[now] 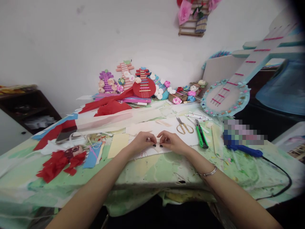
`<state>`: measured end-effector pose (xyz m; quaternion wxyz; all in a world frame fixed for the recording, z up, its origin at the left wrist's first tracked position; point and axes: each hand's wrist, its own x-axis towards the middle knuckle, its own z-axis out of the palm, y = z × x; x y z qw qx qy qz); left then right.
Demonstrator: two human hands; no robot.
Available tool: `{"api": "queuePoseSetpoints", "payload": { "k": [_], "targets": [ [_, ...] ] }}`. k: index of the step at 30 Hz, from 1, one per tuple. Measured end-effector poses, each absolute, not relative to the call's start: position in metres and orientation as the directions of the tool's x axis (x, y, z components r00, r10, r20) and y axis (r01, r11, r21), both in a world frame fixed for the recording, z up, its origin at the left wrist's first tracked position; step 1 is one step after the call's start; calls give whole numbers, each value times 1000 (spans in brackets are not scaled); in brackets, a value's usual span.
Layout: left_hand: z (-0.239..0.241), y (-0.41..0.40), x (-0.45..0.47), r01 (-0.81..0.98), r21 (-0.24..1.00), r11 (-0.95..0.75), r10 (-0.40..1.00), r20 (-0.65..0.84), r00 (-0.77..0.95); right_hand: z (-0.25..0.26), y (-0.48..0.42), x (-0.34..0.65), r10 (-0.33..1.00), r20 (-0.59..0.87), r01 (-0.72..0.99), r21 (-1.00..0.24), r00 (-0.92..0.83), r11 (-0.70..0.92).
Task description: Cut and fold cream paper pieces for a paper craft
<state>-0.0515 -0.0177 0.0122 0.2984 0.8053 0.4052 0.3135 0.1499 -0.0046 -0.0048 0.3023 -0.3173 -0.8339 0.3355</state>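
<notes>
1. Pale paper, a small piece (158,147), is seen between the two hands, at the thumb tips, above the near part of a white sheet (170,124).
2. Key relation: the piece is flanked by the left hand (143,141) on its left and the right hand (173,142) on its right. Neither hand can be called clearly nearer.
3. Long axis: seems to be pointed near-to-far, across the line joining the hands. Too small to be confirmed.
4. Left fingers: curled, thumb and index brought close together beside the piece. Whether the paper is pinched cannot be told.
5. Right fingers: index arched, a gap left between it and the thumb; thumb tip set next to the piece. Pinch cannot be told here either.
6. Right side: scissors (183,124) are laid on the sheet, far of the right hand; a green cutter (202,135) is placed farther right, then a wooden stick (214,140) and a blue glue gun (247,150).
7. Left side: yellow paper (118,145) is laid beside the left hand; red crumpled paper (56,163) is placed well apart.
</notes>
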Motion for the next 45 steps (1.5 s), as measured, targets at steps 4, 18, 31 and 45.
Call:
{"api": "queuePoseSetpoints", "payload": {
  "k": [4,18,31,45],
  "targets": [
    [9,-16,-52,462,702,-542,817,312,484,-7,-4,150,722,304,314,-748,-621,585],
    [7,-14,-50,601,566,-564,821,306,482,-6,-5,149,736,289,352,-734,-612,580],
    [13,-19,-51,605,604,-519,828,178,532,-5,-3,150,708,352,422,-612,-612,669],
    [15,-21,-63,513,722,-464,813,118,570,6,-6,156,696,322,516,-490,-642,703]
  ]
}}
